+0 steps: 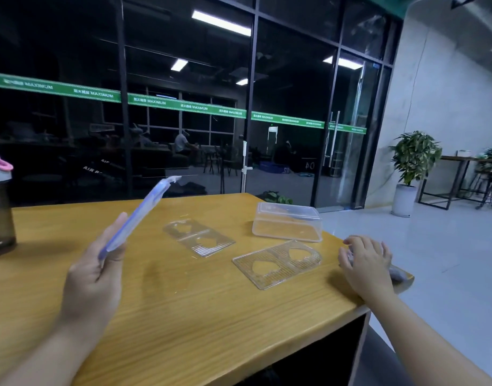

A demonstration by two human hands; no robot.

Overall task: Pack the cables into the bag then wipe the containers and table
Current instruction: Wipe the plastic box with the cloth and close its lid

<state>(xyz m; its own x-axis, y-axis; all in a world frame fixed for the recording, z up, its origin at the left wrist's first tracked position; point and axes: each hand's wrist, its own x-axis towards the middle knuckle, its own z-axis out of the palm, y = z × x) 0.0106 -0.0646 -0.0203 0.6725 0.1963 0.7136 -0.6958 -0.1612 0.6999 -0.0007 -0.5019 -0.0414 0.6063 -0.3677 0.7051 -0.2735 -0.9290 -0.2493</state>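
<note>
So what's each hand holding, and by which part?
The left hand holds a blue-edged lid by its near end, tilted up off the table. The right hand rests on a grey cloth at the table's right edge.

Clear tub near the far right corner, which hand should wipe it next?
Probably the right hand: it rests on a grey cloth at the table's right edge, close to the clear tub. The left hand is busy holding a blue-edged lid up.

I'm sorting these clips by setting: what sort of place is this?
Probably an office or shared workspace after dark. A wooden table stands by a glass partition wall carrying a green banded strip, with a potted plant and more desks on the polished floor beyond.
</note>
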